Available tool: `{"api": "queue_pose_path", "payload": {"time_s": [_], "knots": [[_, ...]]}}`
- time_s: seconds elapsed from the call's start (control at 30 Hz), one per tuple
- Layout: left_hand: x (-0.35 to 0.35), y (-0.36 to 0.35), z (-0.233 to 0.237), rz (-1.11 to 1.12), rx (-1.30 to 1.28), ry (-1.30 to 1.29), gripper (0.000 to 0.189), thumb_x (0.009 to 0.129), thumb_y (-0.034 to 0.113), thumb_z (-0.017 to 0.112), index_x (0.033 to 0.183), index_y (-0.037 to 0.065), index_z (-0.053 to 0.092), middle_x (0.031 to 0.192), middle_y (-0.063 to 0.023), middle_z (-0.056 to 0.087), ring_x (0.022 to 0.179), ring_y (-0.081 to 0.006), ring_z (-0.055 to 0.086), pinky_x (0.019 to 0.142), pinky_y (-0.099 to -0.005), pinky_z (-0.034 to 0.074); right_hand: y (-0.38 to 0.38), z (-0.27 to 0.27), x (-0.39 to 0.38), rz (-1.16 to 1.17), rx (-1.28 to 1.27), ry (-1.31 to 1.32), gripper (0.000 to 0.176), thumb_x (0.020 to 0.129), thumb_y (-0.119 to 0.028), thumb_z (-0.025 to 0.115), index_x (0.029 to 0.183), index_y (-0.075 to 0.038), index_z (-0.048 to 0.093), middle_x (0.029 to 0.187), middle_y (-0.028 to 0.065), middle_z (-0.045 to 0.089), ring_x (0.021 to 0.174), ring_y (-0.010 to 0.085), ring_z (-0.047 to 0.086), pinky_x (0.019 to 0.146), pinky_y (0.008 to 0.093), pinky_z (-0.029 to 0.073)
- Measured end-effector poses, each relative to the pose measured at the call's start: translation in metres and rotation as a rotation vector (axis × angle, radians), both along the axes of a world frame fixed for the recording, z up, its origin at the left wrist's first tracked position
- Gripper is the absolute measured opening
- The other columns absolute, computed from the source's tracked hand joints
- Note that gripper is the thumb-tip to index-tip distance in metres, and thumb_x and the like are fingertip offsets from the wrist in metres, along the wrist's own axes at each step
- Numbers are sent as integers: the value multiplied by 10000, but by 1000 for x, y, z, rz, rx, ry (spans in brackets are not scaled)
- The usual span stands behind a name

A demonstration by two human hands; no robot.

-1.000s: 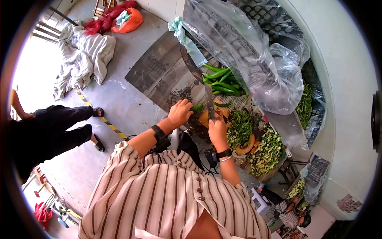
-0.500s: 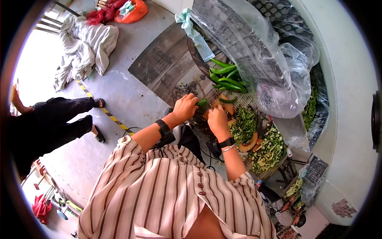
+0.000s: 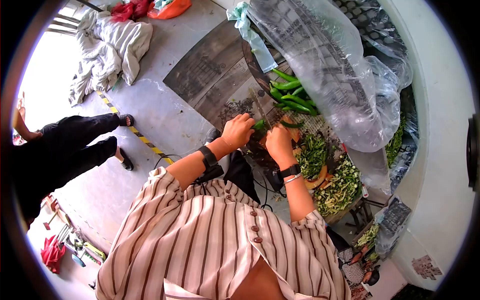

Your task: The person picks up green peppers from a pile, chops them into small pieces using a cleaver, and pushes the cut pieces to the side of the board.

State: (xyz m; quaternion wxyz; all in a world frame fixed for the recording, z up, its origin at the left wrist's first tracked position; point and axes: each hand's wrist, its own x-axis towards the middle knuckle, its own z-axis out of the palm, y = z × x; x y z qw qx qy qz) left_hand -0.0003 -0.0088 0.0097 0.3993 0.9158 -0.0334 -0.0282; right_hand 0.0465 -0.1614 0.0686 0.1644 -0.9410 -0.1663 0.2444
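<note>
My left hand (image 3: pixel 237 131) is closed on a green pepper piece (image 3: pixel 259 124) over the table's near edge. Just to the right, my right hand (image 3: pixel 280 145) is wrapped round the handle end of a knife, whose thin blade (image 3: pixel 260 106) points away from me. A dark green pepper (image 3: pixel 291 124) lies beside the right hand. Several whole green peppers (image 3: pixel 296 103) rest farther back, partly under clear plastic. Cut green pieces (image 3: pixel 312 155) and a paler chopped heap (image 3: pixel 340 187) lie right of the hand, with an orange-brown rim (image 3: pixel 316 181) showing between them.
Clear plastic sheeting (image 3: pixel 350 95) covers the table's right side. A light blue strip (image 3: pixel 257 47) hangs at the back. Another person in black trousers (image 3: pixel 75 140) stands at left, near crumpled cloth (image 3: pixel 112 47). A co-worker (image 3: pixel 354 270) is at lower right.
The knife blade now shows clearly, pointing away from me between my hands. The view has shifted slightly, and both hands stay close together at the pepper piece.
</note>
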Motion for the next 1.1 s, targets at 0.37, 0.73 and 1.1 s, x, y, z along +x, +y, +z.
{"api": "queue_pose_path", "payload": {"time_s": [0.37, 0.73, 1.1], "knots": [[0, 1, 6, -40, 49, -52, 183, 712, 145, 634, 863, 64, 570, 824, -93, 509, 849, -292, 540, 684, -390, 458, 14, -32, 6, -60, 110, -171, 163, 756, -68, 524, 674, 42, 613, 818, 227, 584, 784, 382, 574, 701, 434, 472], [38, 6, 26, 174, 196, -298, 380, 759, 128, 597, 1134, 94, 543, 1048, -109, 525, 928, -313, 523, 801, -378, 425, -43, 5, -22, -353, 517, -251, 163, 805, -67, 551, 872, 80, 565, 808, 212, 580, 672, 365, 564, 624, 414, 438], [46, -56, -12, -203, 65, -130, 251, 744, 127, 579, 989, 71, 592, 984, -111, 532, 884, -328, 544, 777, -396, 455, -125, 31, -106, -953, 693, -19, 166, 870, -128, 517, 919, 30, 532, 596, 53, 517, 394, 112, 463, 378, 273, 374]]}}
